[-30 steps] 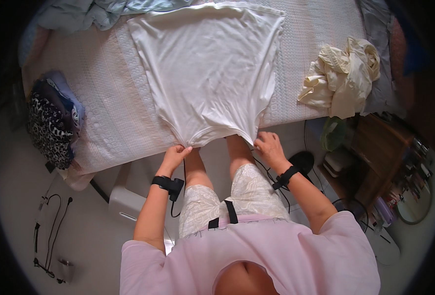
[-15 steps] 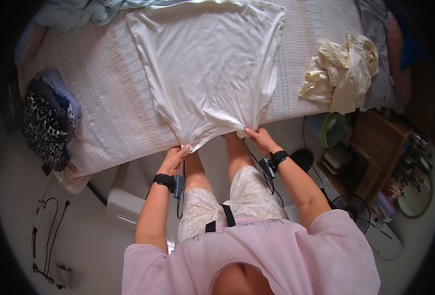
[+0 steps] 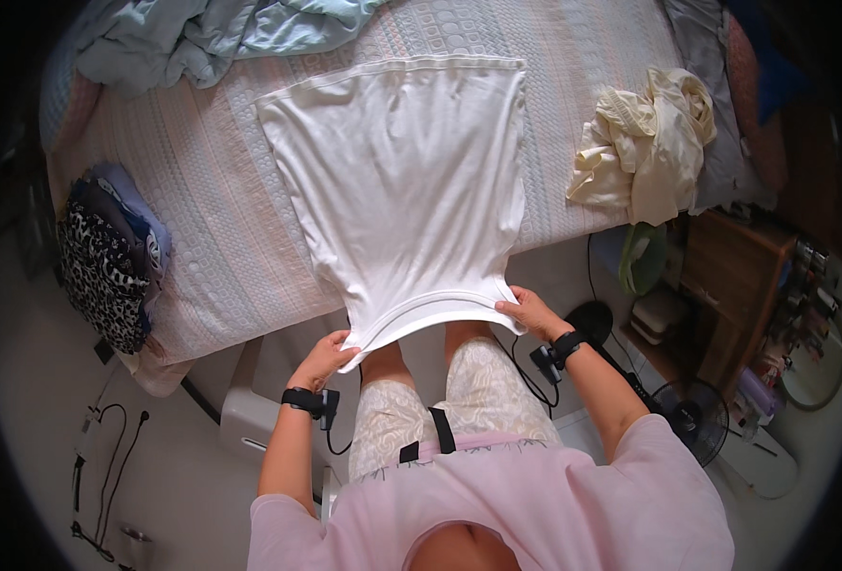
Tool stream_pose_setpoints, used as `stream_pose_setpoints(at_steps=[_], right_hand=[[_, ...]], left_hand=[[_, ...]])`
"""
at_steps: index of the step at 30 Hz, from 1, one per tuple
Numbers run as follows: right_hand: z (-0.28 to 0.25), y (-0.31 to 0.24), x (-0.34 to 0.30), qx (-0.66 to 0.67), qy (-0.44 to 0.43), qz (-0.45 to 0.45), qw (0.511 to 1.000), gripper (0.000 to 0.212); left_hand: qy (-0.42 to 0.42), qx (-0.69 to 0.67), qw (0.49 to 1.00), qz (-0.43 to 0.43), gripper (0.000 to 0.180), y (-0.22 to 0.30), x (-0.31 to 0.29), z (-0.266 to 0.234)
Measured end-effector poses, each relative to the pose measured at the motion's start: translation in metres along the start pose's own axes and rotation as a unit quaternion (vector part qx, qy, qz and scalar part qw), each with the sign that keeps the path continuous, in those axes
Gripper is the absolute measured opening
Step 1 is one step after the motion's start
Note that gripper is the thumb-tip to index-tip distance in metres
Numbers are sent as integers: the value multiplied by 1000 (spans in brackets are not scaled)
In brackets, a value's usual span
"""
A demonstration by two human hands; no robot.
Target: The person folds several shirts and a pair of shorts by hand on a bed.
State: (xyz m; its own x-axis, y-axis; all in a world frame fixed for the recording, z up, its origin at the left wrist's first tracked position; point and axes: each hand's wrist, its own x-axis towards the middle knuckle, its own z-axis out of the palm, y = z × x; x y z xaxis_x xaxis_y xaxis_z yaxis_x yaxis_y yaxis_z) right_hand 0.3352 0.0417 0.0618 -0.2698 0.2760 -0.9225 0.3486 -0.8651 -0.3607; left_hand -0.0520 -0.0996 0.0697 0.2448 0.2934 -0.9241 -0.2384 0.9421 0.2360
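Observation:
A white garment [image 3: 402,181] lies spread flat on the bed [image 3: 212,219], its near edge pulled off the mattress toward me. My left hand [image 3: 324,352] grips the near left corner of that edge. My right hand [image 3: 528,310] grips the near right corner. The cloth is stretched taut between both hands above my knees. Each wrist carries a black band with a small device.
A crumpled cream cloth [image 3: 645,143] lies on the bed's right side. Light blue bedding [image 3: 183,38] is bunched at the far left. A pile of dark patterned clothes [image 3: 107,257] sits at the left edge. A wooden bedside table [image 3: 735,276], a fan [image 3: 697,419] and floor cables [image 3: 107,457] are nearby.
Both hands have pulled the garment's near edge toward me and spread apart, so the cloth is now stretched wider and flatter. The garment has slid nearer on the bed.

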Motion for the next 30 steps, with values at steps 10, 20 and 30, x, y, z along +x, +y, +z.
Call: stream_pose_setpoints(at_steps=[10, 20, 30], right_hand=[[0, 10, -5, -56, 35, 31, 997, 24], [-4, 8, -12, -132, 28, -12, 991, 28], [-30, -197, 30, -6, -25, -124, 992, 19]], left_hand=[[36, 57, 998, 17, 21, -3, -13, 2], [25, 91, 996, -8, 20, 28, -20, 4], [42, -184, 964, 188, 15, 195, 29, -44]])
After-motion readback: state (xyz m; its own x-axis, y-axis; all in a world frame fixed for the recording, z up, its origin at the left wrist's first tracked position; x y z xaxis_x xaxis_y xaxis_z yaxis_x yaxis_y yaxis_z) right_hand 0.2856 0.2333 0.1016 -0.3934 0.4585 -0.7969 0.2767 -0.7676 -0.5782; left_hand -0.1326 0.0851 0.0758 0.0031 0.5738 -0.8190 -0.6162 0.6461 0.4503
